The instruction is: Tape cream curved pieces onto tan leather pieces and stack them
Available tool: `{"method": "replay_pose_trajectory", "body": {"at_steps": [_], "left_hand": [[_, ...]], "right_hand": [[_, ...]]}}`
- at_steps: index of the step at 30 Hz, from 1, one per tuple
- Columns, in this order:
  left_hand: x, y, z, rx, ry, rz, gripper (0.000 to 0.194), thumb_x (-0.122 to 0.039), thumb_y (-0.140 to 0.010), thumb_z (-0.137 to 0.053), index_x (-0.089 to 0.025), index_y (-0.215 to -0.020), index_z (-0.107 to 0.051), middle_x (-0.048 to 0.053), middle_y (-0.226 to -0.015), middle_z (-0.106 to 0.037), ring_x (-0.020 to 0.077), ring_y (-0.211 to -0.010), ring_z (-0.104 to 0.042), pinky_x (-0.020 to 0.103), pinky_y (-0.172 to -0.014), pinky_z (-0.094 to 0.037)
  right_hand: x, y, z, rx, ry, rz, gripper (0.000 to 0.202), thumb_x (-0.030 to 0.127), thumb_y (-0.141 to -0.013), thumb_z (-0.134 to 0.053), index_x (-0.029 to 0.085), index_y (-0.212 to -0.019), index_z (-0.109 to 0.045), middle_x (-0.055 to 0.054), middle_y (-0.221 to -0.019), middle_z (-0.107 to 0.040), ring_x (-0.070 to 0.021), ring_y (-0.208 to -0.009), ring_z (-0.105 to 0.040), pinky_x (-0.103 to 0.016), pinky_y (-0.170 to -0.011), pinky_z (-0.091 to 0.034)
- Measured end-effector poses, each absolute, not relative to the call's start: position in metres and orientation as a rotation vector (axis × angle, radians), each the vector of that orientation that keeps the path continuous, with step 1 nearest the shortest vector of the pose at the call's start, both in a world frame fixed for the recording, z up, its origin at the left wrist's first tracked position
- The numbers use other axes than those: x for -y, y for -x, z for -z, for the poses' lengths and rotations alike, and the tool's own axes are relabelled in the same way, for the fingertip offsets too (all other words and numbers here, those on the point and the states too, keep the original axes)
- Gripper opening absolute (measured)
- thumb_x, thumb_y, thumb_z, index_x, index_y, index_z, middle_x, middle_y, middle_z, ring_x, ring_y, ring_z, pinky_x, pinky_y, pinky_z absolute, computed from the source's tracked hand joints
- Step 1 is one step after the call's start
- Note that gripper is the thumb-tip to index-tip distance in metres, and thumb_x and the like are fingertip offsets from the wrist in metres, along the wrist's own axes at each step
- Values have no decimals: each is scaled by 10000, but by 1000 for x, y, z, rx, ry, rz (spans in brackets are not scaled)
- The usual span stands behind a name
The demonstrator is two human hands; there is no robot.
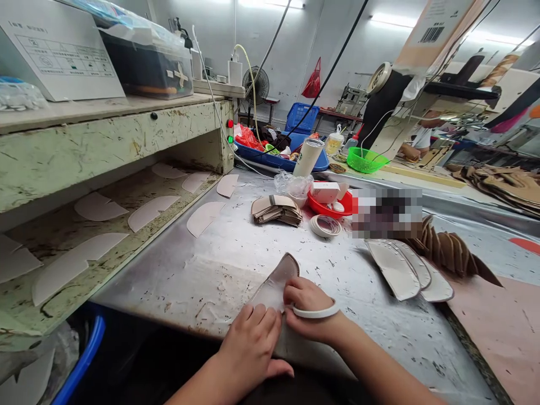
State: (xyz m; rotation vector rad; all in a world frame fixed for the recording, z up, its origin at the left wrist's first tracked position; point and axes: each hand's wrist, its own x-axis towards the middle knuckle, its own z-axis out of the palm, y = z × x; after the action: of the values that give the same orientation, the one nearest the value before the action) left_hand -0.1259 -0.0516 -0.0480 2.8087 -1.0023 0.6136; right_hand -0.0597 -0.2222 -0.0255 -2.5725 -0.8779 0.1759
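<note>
A grey-white curved piece with a dark edge (pixel 280 279) lies on the metal table near its front edge. My left hand (pixel 254 339) rests on the lower left part of it, fingers bent over and thumb out to the right. On its right side, my right hand (pixel 309 308) has its fingers curled together at the piece's edge, seemingly pinching it. A white ring, like a roll of tape (pixel 316 312), sits around my right hand. The fingertips hide the piece's lower part.
Beyond the hands are a stack of brown-edged pieces (pixel 276 211), a tape roll (pixel 325 226) and a red bowl (pixel 348 203). White panels (pixel 396 270) and brown folded pieces (pixel 453 253) lie right. A shelf (pixel 105 225) with white cutouts stands left. A cup (pixel 308 157) stands behind.
</note>
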Motion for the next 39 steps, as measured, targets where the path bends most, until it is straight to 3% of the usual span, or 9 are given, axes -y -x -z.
{"method": "replay_pose_trajectory", "body": {"at_steps": [3, 8, 12, 17, 23, 28, 31, 39], "left_hand": [[55, 123, 49, 1007, -2785, -571, 739, -801, -622, -449, -146, -921, -616, 14, -906, -628, 177, -802, -489, 322, -774, -317], [63, 115, 48, 986, -2839, -431, 840, -813, -636, -399, -115, -1068, -579, 34, -869, -614, 186, -764, -476, 339, -760, -310], [67, 109, 46, 975, -2879, -357, 781, -779, -655, -448, -129, -1065, -586, 31, -853, -604, 190, -780, -477, 349, -774, -299], [68, 107, 45, 933, -2897, -482, 820, -794, -628, -461, -147, -1120, -569, 20, -819, -612, 191, -756, -485, 349, -773, -299], [68, 121, 47, 899, -2881, -732, 526, -587, -799, -472, -122, -993, -623, 57, -1058, -638, 206, -1008, -490, 346, -915, -249], [69, 124, 47, 1031, -2827, -599, 520, -588, -816, -414, -151, -1033, -596, 55, -1096, -635, 199, -1028, -515, 329, -909, -251], [71, 119, 46, 995, -2823, -597, 557, -588, -835, -380, -136, -1104, -563, 51, -1072, -640, 192, -969, -530, 329, -888, -257], [84, 99, 43, 952, -2877, -417, 753, -737, -633, -541, -172, -1130, -559, 31, -980, -636, 197, -840, -512, 336, -750, -314]], "right_hand": [[224, 54, 23, 760, 2563, -279, 142, 66, -680, -479, 174, -728, -557, -20, -726, -564, -147, -689, -515, -239, -619, -389], [228, 47, 25, 852, 2556, -210, 112, 90, -702, -508, 172, -685, -582, -47, -802, -563, -159, -738, -521, -257, -661, -409], [234, 38, 24, 808, 2493, -230, 162, 48, -654, -516, 174, -731, -583, -23, -791, -564, -140, -725, -527, -235, -655, -415], [234, 32, 27, 804, 2593, -258, 142, 59, -729, -509, 168, -699, -595, -34, -806, -572, -131, -695, -526, -231, -625, -394], [228, 59, 34, 1080, 2782, 159, 130, 114, -779, -506, 167, -702, -597, -56, -765, -575, -170, -703, -488, -295, -644, -337], [243, 68, 33, 841, 2670, 60, 146, 140, -705, -525, 169, -842, -566, -51, -822, -567, -191, -769, -495, -304, -695, -367], [256, 63, 34, 645, 2592, 11, 86, 139, -732, -465, 164, -799, -513, -40, -764, -543, -171, -718, -489, -289, -671, -388], [263, 50, 53, 750, 2543, 99, 101, 104, -735, -445, 178, -700, -502, -38, -712, -540, -162, -669, -484, -272, -627, -391]]}}
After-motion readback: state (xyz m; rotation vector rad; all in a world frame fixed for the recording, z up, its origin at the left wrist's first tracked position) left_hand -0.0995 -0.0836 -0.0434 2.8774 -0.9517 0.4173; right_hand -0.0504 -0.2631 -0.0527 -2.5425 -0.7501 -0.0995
